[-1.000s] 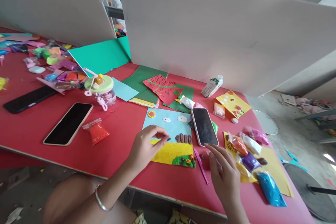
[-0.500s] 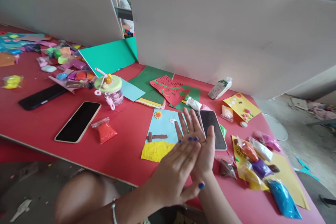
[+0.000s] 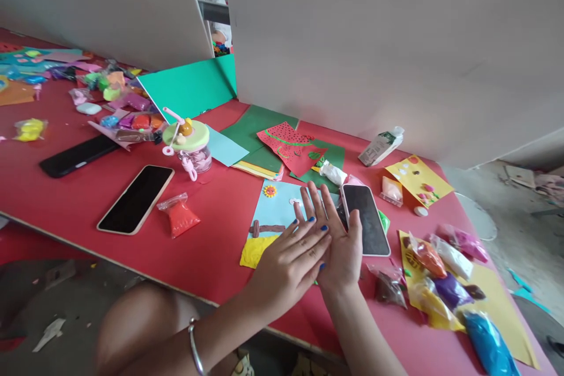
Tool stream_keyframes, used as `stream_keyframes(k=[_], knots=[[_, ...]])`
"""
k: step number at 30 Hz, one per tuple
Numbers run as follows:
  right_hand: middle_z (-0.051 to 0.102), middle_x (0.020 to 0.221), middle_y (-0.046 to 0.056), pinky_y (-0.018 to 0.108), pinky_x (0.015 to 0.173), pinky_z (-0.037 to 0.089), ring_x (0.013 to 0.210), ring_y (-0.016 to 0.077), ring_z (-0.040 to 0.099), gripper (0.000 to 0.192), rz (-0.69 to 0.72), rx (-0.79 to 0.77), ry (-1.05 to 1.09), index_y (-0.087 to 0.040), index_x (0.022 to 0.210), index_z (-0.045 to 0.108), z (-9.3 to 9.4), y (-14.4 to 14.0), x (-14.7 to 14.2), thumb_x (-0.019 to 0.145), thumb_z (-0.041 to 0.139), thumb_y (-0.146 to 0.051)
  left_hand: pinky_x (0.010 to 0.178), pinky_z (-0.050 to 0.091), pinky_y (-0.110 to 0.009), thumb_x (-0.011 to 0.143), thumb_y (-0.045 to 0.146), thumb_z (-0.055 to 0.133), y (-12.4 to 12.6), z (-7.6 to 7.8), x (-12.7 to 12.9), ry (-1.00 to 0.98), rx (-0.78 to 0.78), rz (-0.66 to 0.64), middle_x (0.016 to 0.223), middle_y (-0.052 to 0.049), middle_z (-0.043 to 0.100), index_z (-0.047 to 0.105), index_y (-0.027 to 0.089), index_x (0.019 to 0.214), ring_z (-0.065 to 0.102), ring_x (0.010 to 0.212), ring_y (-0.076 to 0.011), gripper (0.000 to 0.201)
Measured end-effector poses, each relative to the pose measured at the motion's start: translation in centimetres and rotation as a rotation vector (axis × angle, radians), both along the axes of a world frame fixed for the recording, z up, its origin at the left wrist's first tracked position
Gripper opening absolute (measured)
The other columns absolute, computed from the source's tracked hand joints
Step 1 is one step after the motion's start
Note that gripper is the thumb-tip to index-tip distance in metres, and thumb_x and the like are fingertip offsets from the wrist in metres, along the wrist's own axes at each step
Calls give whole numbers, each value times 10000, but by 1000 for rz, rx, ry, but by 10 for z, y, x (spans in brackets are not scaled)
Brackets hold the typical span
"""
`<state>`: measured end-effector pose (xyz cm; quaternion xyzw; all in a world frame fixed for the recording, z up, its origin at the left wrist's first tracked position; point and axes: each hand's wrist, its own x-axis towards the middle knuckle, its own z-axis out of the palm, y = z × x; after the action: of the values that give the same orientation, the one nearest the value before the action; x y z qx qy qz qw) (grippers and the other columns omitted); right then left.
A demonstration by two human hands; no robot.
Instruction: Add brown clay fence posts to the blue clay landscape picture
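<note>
My left hand [image 3: 288, 264], palm down with blue nails and a bracelet on the wrist, lies across the palm of my right hand. My right hand [image 3: 341, 252] is turned palm up, its fingers stretched out and thumb apart. The left fingers are also extended; whatever may be between the palms is hidden. Beneath and behind the hands is a light-blue picture card [image 3: 282, 205] with an orange-yellow sun [image 3: 270, 191], a brown fence-like strip [image 3: 268, 228] and a yellow lower part [image 3: 255, 251]. Close beyond the right thumb lies a phone [image 3: 368, 223] with a pale edge.
Bags of coloured clay [image 3: 449, 288] lie at the right on yellow paper. A red clay bag [image 3: 180, 216], another phone [image 3: 136, 200] and a lidded jar [image 3: 196, 153] are at left. A carton [image 3: 381, 147] stands near the grey partition [image 3: 374, 53].
My left hand has slid slightly back and left over the right palm, and its thumb has drawn in beside the fingers. The whole view has shifted slightly.
</note>
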<state>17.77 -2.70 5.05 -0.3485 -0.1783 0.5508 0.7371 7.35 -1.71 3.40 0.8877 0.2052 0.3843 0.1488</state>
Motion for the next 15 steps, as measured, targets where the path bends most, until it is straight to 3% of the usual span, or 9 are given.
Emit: stream_keyframes(k=[5, 8, 11, 15], knots=[[493, 1426, 43, 494, 1114, 308, 1339, 243, 432, 637, 66, -59, -41, -302, 1276, 553, 1, 2, 1, 852, 304, -707, 869, 545, -338, 878, 139, 565, 11, 4, -3, -160, -192, 57, 936, -36, 702, 692, 227, 1000, 639, 946, -164, 197], [587, 1317, 60, 484, 1032, 406, 1243, 269, 524, 520, 84, -94, -98, -279, 1124, 641, -8, 3, 3, 823, 464, -665, 848, 534, -325, 874, 156, 583, 22, 13, -11, -219, -242, 73, 894, -37, 696, 684, 222, 975, 633, 905, -155, 157], [699, 1081, 61, 417, 941, 473, 1073, 254, 616, 342, 180, -100, -248, -243, 923, 709, -18, 3, 7, 764, 659, -542, 881, 508, -339, 869, 173, 601, 34, 21, -21, -214, -185, 133, 917, -37, 702, 658, 217, 1031, 624, 905, -157, 177], [734, 828, 41, 356, 861, 501, 865, 205, 664, 223, 330, -92, -423, -221, 791, 743, -20, 1, 10, 763, 714, -440, 924, 462, -368, 847, 189, 638, 48, 26, -31, -123, -41, 116, 820, -5, 697, 679, 227, 927, 610, 840, -155, 98]])
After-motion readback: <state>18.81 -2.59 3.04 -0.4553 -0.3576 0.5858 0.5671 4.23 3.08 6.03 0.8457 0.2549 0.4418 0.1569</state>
